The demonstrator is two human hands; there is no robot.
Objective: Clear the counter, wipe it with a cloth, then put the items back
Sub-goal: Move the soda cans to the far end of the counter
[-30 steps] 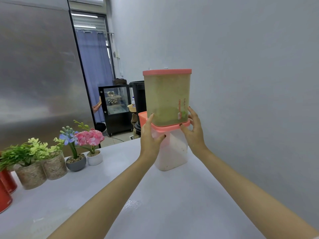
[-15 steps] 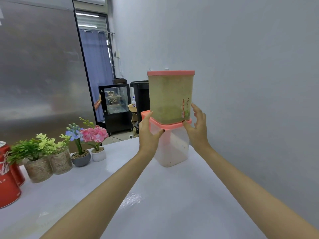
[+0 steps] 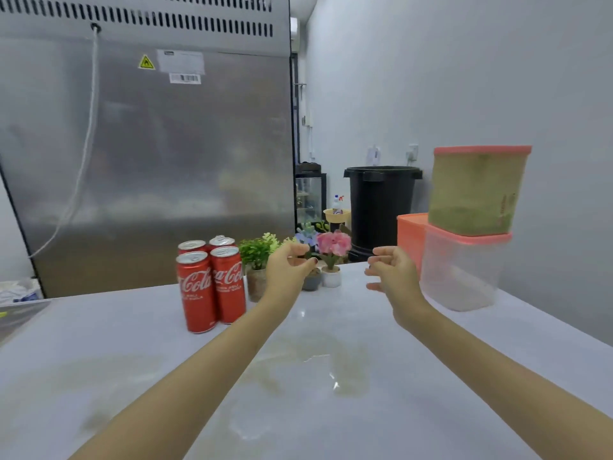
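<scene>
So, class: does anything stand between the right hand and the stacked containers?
Nothing visible does. The right hand hangs open above the counter, just left of the stacked containers, with only counter surface between them. The flower pots sit on its other side, toward the left hand.

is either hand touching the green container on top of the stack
No, the left hand and right hand hang empty over the counter, apart from the green container.
</scene>
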